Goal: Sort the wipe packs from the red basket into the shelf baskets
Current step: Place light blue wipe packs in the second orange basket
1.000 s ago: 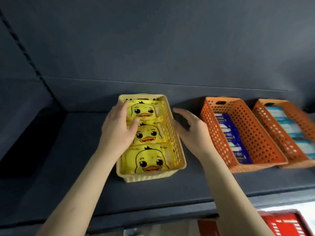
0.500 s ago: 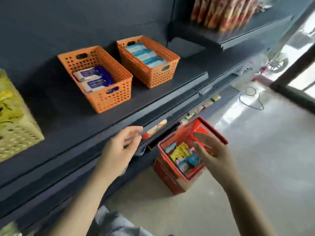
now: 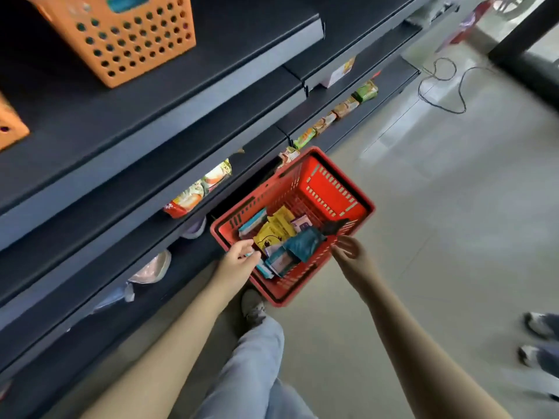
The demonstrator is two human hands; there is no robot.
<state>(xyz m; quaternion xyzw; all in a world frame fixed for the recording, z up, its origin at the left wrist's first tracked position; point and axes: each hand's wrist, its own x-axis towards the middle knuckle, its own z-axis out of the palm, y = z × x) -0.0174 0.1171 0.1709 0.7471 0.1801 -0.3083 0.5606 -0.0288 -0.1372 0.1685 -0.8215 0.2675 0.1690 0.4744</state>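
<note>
Wipe packs heaped in red basket, left hand at their 8 o'clock, fingers curled, grasp unclear, right hand at 3 o'clock, fingers spread, labels blurred

Red basket; yellow pack; seemingly teal pack.

No text legible anywhere, print on the wipe packs in the red basket at centre frame too blurred, shelf packets at upper right likewise unreadable
</note>
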